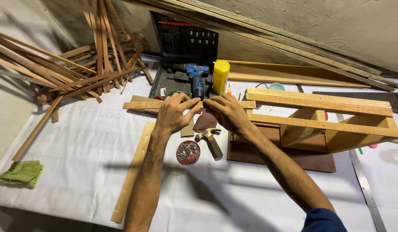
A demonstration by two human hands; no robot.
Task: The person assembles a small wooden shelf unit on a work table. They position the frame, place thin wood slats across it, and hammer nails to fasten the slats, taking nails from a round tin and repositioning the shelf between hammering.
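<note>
Left hand (172, 114) and right hand (227, 112) pinch a thin pale wooden strip (141, 105) between them; a small hammer (209, 139) and a round tin of nails (188, 152) lie just below.

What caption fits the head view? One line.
Both hands, left and right, grip a thin wooden strip beside a wooden frame.

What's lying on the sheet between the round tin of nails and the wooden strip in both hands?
In the head view, a hammer lies between the tin of nails and the strip.
</note>
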